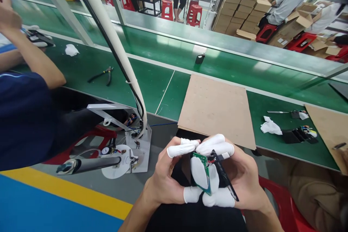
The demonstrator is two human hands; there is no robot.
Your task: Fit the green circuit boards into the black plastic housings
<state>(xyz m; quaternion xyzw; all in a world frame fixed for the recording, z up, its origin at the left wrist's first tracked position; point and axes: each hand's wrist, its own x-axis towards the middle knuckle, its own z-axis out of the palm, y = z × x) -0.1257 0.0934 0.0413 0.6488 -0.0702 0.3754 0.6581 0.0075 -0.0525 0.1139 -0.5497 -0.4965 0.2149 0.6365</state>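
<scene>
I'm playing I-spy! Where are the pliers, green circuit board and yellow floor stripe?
Pliers [98,75]: head view, one dark handle.
Green circuit board [202,159]: head view, upper part.
Yellow floor stripe [81,194]: head view, middle.

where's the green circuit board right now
In the head view, the green circuit board is low and right of centre, between the left hand and right hand, beside a long black piece and below the brown sheet.
</scene>
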